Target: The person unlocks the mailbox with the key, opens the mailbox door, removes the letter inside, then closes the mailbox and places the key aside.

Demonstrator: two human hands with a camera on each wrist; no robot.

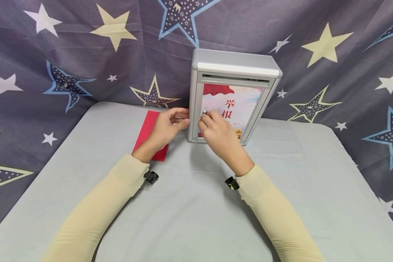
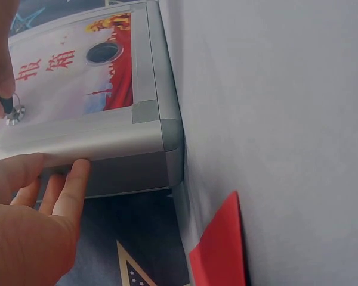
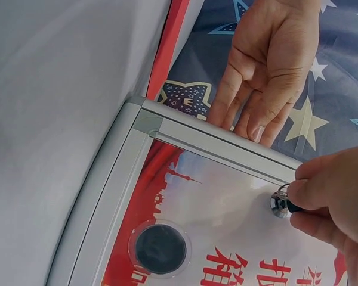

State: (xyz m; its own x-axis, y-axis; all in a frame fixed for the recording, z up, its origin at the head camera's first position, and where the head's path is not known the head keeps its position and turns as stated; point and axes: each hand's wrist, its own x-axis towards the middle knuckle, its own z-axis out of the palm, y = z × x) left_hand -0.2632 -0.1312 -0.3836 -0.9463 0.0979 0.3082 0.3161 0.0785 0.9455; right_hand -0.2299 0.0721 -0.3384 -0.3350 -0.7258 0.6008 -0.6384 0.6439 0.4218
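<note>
A silver-framed metal letter box (image 1: 237,60) stands upright, a slot near its top and a printed front panel with red characters. My right hand (image 1: 220,134) pinches a key with a black head (image 3: 295,207) between thumb and forefinger. The key sits at a round chrome lock (image 3: 278,204) on the panel, beside a small metal ring. With fingertips and thumb, my left hand (image 1: 166,125) touches the left side of the box, its fingers only slightly bent. In the left wrist view, those fingertips rest along the silver frame edge (image 2: 107,140).
Partly behind the left wrist, a flat red envelope (image 1: 147,127) lies on the grey-covered table (image 1: 190,207), left of the box. A dark curtain (image 1: 13,47) with stars hangs behind. A round dark window (image 3: 160,249) is set in the panel's lower part.
</note>
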